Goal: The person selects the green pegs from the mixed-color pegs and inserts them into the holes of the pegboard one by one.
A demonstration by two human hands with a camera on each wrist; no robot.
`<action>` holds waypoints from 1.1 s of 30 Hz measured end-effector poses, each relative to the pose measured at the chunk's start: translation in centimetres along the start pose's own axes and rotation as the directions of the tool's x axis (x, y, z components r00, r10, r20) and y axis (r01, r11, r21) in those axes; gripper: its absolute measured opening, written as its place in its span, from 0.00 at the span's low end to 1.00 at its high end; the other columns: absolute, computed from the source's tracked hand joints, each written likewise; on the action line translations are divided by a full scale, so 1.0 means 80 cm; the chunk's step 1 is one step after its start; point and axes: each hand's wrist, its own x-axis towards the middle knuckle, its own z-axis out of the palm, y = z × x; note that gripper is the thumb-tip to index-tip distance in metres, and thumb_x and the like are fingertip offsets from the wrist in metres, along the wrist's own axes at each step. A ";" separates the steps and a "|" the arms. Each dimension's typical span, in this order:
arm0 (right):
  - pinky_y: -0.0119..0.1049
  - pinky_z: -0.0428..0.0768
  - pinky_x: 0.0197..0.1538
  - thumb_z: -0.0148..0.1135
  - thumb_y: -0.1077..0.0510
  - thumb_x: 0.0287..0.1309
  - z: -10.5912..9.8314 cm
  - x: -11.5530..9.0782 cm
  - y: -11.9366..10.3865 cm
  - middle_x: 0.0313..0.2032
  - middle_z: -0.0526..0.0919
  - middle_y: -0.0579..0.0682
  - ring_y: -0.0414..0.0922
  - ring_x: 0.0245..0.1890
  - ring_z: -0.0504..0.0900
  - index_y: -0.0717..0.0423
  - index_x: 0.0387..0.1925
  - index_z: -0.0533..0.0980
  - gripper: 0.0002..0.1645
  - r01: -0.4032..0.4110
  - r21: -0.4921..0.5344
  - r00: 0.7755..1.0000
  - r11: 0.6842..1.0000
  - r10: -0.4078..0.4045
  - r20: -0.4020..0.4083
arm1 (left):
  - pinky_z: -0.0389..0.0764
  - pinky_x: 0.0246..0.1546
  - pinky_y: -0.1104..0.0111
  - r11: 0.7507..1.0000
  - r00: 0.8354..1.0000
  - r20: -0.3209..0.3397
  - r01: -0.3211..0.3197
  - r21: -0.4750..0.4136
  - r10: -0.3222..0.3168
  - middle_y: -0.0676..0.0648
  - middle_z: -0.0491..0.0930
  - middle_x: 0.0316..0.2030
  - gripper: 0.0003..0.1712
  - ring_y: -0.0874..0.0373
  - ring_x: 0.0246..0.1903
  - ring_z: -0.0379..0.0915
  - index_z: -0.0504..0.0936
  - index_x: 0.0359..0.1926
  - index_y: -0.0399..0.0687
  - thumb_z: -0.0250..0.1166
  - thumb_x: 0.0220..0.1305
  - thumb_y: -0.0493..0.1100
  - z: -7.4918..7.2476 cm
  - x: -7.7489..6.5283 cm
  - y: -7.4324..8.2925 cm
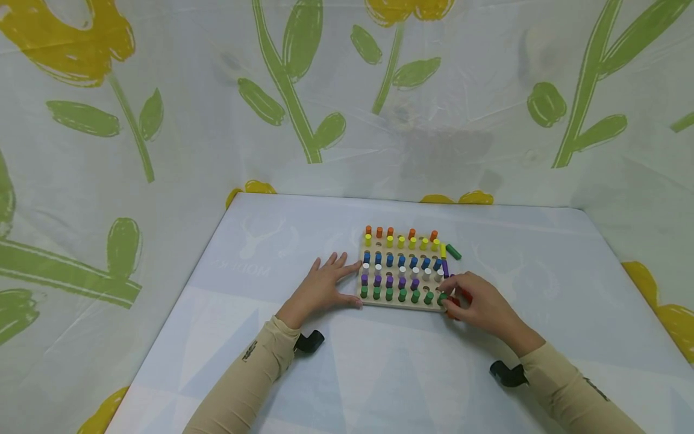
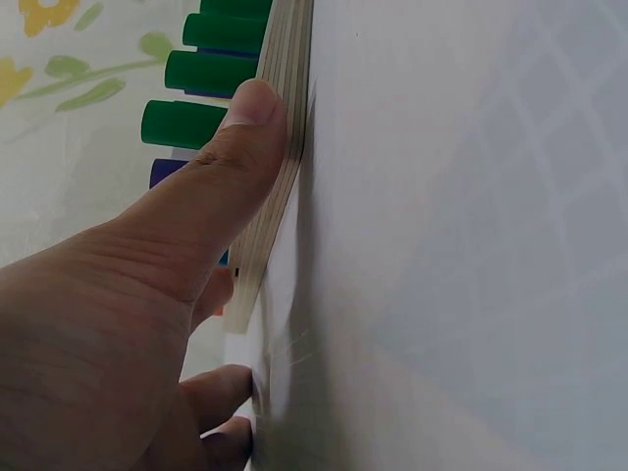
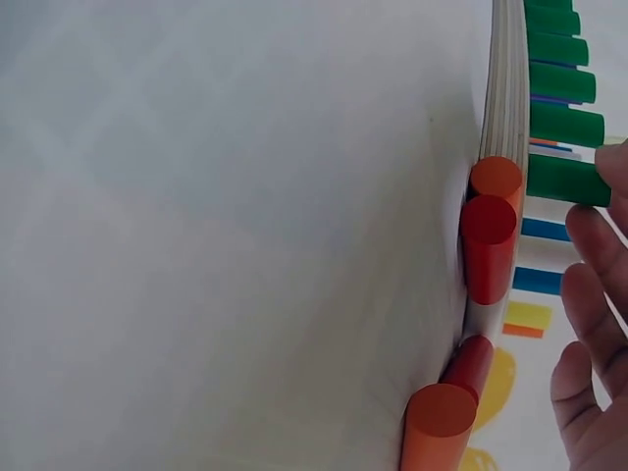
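A wooden pegboard [image 1: 401, 306] lies on the table with rows of orange, yellow, blue, white, purple and green pegs upright in it. My left hand [image 1: 320, 288] rests at its left side, the thumb [image 2: 240, 132] touching the front edge by the green pegs [image 2: 182, 123] and the other fingers stretched along the left side. At the front right corner, my right hand [image 1: 482, 301] pinches a green peg [image 3: 567, 180] between thumb and index finger, at the end of the green row. The right wrist view shows this peg standing against the board; whether it is fully seated I cannot tell.
Loose pegs lie along the board's right side: a green one [image 1: 454, 252], a yellow one [image 1: 443, 251] and a purple one [image 1: 446, 269]. Near the right hand are red [image 3: 488, 255] and orange [image 3: 439, 432] pegs. A flower-patterned curtain [image 1: 358, 144] hangs behind the table.
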 end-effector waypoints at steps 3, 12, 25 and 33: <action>0.28 0.68 0.27 0.70 0.55 0.47 -0.001 0.000 0.001 0.29 0.75 0.41 0.42 0.28 0.70 0.43 0.40 0.78 0.15 -0.002 -0.003 1.000 1.000 0.002 0.001 | 0.35 0.67 0.48 1.000 1.000 0.003 0.001 0.002 -0.001 0.48 0.48 0.71 0.56 0.51 0.71 0.34 0.54 0.69 0.74 0.63 0.36 0.77 0.000 0.000 0.000; 0.33 0.74 0.29 0.67 0.53 0.52 -0.002 0.000 0.001 0.35 0.78 0.39 0.41 0.30 0.72 0.46 0.41 0.79 0.12 -0.031 -0.010 0.999 0.999 0.031 -0.042 | 0.35 0.67 0.48 1.000 1.000 0.004 0.001 0.005 -0.001 0.48 0.48 0.71 0.56 0.50 0.71 0.35 0.54 0.69 0.74 0.62 0.36 0.78 -0.001 0.001 0.000; 0.42 0.75 0.36 0.63 0.54 0.56 -0.006 0.006 0.005 0.34 0.79 0.41 0.42 0.34 0.72 0.50 0.41 0.79 0.10 -0.118 -0.045 0.989 0.992 0.113 -0.100 | 0.35 0.67 0.48 1.000 1.000 0.005 -0.004 0.003 0.004 0.48 0.47 0.71 0.56 0.51 0.71 0.34 0.55 0.69 0.74 0.63 0.37 0.77 -0.001 0.000 0.000; 0.44 0.72 0.38 0.61 0.55 0.58 -0.006 0.012 0.012 0.37 0.80 0.46 0.44 0.37 0.71 0.52 0.42 0.77 0.10 -0.163 -0.069 0.978 0.984 0.152 -0.142 | 0.36 0.67 0.47 1.000 1.000 0.001 -0.009 0.001 0.009 0.47 0.48 0.71 0.55 0.50 0.71 0.35 0.55 0.69 0.72 0.64 0.38 0.76 -0.002 0.000 0.001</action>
